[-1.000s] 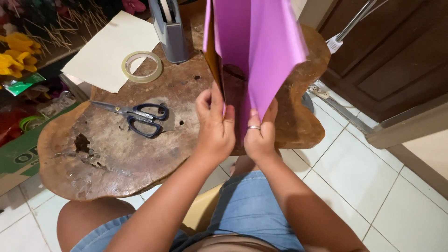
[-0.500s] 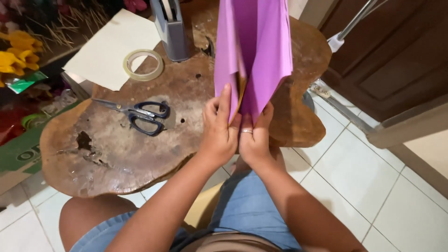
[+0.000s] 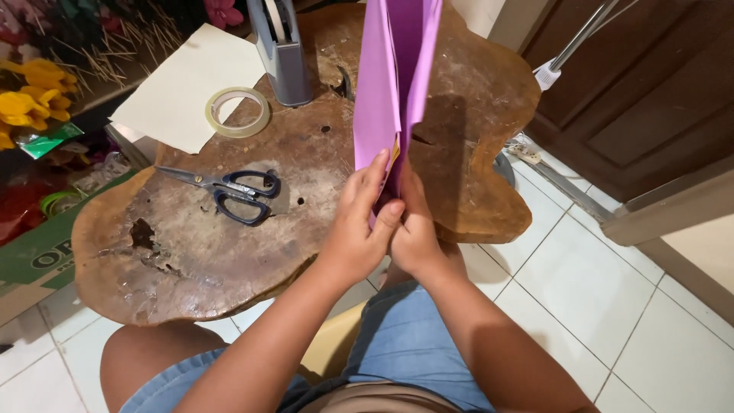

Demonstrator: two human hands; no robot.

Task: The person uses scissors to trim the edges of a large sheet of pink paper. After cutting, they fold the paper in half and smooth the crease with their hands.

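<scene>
A tall sheet of purple paper stands upright over the near edge of a rough wooden table, its sides folded close together. My left hand grips the paper's lower end from the left, thumb pressed against my right hand. From the right, my right hand pinches the same lower end. A bit of yellow shows inside the fold just above my fingers.
Dark-handled scissors lie left of my hands. A roll of clear tape rests on a cream sheet, with a grey tape dispenser behind. Yellow artificial flowers and a cardboard box are at left. Tiled floor and a dark wooden door lie right.
The purple paper has been folded narrower, its two sides drawn together. Both hands have closed in on its lower end.
</scene>
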